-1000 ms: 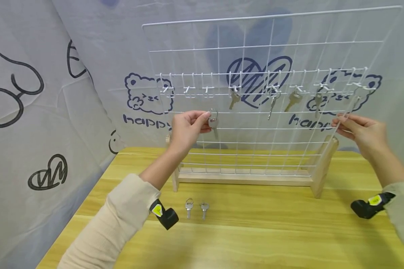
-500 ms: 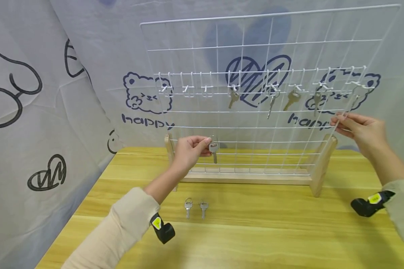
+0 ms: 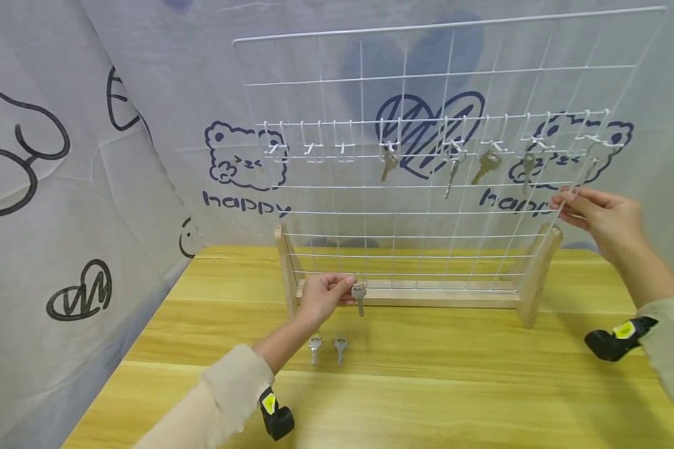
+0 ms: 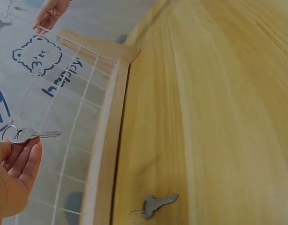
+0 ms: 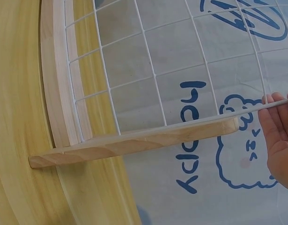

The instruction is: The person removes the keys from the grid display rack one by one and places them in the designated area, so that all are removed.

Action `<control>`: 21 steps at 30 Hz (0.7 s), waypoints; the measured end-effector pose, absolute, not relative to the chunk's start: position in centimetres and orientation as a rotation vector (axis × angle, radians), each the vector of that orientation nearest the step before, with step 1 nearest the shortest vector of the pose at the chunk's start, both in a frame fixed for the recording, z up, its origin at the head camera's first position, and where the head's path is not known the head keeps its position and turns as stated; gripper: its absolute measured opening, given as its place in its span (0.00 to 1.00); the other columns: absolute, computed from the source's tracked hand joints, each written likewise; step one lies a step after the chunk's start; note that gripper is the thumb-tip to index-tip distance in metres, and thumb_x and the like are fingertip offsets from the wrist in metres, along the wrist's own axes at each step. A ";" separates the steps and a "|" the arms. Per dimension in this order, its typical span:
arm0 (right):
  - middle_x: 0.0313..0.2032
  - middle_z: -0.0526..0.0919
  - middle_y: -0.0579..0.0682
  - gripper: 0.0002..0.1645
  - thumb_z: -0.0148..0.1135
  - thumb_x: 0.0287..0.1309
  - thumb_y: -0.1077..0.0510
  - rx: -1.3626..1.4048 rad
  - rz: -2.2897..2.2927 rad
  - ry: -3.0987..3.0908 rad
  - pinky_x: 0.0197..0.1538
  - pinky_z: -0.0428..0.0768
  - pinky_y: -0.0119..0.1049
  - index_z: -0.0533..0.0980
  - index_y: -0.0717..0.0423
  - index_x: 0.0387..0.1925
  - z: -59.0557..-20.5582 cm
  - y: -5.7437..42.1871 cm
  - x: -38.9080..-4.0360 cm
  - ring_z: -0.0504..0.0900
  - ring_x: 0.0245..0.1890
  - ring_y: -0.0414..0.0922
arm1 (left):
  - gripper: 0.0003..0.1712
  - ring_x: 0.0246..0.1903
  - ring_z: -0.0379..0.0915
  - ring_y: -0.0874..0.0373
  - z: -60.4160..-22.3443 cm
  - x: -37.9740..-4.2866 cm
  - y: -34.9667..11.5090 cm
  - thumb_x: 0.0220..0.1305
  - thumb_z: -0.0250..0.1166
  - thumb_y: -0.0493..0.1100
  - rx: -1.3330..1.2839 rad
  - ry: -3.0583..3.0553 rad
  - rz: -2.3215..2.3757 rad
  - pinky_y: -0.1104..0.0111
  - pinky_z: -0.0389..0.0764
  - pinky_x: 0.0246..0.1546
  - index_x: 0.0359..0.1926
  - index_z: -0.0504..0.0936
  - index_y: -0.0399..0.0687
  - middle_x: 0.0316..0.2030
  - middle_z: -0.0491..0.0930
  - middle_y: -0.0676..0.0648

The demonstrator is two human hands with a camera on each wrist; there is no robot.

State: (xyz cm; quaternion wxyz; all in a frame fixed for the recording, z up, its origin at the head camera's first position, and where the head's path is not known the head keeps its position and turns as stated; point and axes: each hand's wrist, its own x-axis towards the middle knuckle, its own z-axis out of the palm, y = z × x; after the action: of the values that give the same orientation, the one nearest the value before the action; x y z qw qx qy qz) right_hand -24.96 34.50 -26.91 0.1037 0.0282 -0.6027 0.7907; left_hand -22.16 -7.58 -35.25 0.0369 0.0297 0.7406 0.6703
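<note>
My left hand (image 3: 321, 299) pinches a silver key (image 3: 359, 292) near its ring, low in front of the rack's wooden base (image 3: 438, 299); the key's blade hangs down. In the left wrist view this same key (image 4: 25, 135) lies across the fingers. My right hand (image 3: 602, 218) grips the right edge wire of the white grid rack (image 3: 453, 24), seen too in the right wrist view, where fingers (image 5: 273, 123) curl at that wire. Below the left hand, two silver keys (image 3: 314, 350) with rings lie side by side on the table.
White hooks run in a row across the grid. Several keys, such as a brass one (image 3: 487, 163), hang from the middle and right hooks; the three left hooks (image 3: 310, 149) are bare. A wooden side foot (image 3: 539, 274) supports the grid. A printed cloth (image 3: 146, 206) hangs behind.
My left hand has come down with the key, from just below the hook row to the level of the rack's base. My right hand has stayed at the grid's edge.
</note>
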 end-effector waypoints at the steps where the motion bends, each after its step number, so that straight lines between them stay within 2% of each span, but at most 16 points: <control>1: 0.28 0.87 0.46 0.05 0.66 0.50 0.63 0.089 2.337 -1.770 0.35 0.85 0.27 0.83 0.57 0.32 -26.9 34.5 -25.0 0.86 0.29 0.38 | 0.12 0.21 0.80 0.65 -35.6 -22.1 -7.5 0.63 0.58 0.35 0.088 2.274 2.054 0.68 0.86 0.32 0.41 0.79 0.26 0.35 0.83 0.31; 8: 0.28 0.87 0.45 0.06 0.66 0.51 0.62 0.105 2.311 -1.789 0.34 0.84 0.26 0.83 0.56 0.33 -27.0 34.5 -25.0 0.86 0.30 0.38 | 0.12 0.21 0.80 0.65 -38.0 -22.1 -7.3 0.63 0.59 0.35 0.110 2.277 2.006 0.71 0.86 0.31 0.40 0.80 0.27 0.32 0.83 0.34; 16: 0.28 0.87 0.45 0.06 0.66 0.50 0.62 0.122 2.310 -1.765 0.34 0.84 0.26 0.83 0.57 0.33 -27.1 34.4 -24.9 0.86 0.30 0.38 | 0.13 0.20 0.80 0.64 -41.0 -21.4 -6.9 0.63 0.59 0.35 0.122 2.283 1.909 0.65 0.86 0.32 0.39 0.79 0.25 0.29 0.83 0.34; 21: 0.28 0.87 0.44 0.06 0.67 0.50 0.61 0.107 2.296 -1.773 0.34 0.84 0.26 0.84 0.55 0.32 -27.1 34.4 -24.9 0.86 0.29 0.37 | 0.12 0.19 0.78 0.66 -42.0 -20.9 -6.8 0.64 0.58 0.36 0.112 2.311 1.831 0.65 0.86 0.31 0.38 0.79 0.26 0.29 0.83 0.35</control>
State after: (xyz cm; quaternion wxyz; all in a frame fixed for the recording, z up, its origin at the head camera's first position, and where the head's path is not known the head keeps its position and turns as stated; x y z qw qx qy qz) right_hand -24.89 34.40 -27.12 0.1191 0.0365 -0.6063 0.7854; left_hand -20.88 -6.76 -42.01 0.0954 0.0378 0.7796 0.6178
